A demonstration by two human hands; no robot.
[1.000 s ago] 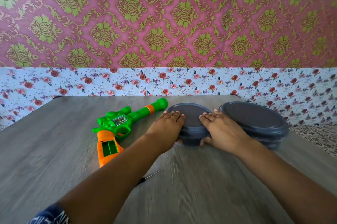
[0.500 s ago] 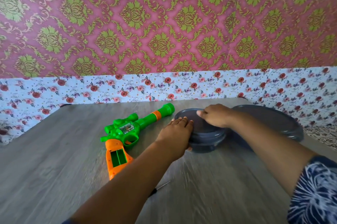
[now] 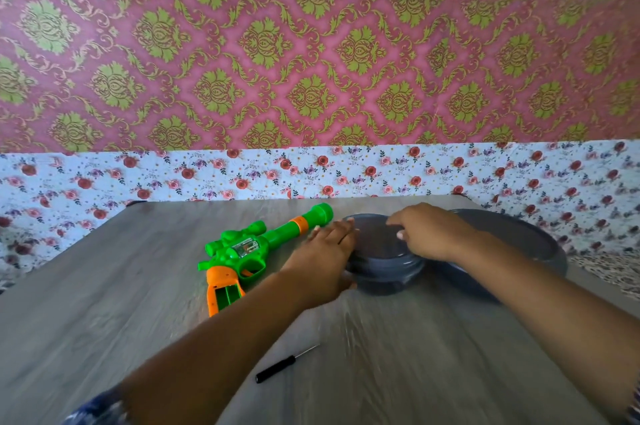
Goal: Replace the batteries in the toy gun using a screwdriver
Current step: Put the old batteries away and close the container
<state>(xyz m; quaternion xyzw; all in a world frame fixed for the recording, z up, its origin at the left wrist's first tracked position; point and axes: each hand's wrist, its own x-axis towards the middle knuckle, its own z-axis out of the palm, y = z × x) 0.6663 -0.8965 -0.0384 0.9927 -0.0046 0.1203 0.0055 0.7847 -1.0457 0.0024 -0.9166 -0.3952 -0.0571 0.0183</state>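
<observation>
Left hand (image 3: pixel 323 256) flat against small container (image 3: pixel 381 272); right hand (image 3: pixel 427 234) seemingly gripping lid, fingertips blurred

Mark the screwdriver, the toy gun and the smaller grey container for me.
screwdriver (image 3: pixel 276 370): head view, on its black handle.
toy gun (image 3: pixel 258 246): head view, on the green body.
smaller grey container (image 3: pixel 384 277): head view, on its front wall.

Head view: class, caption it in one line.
Both hands work the small grey container's lid; toy gun and screwdriver lie nearby.
</observation>
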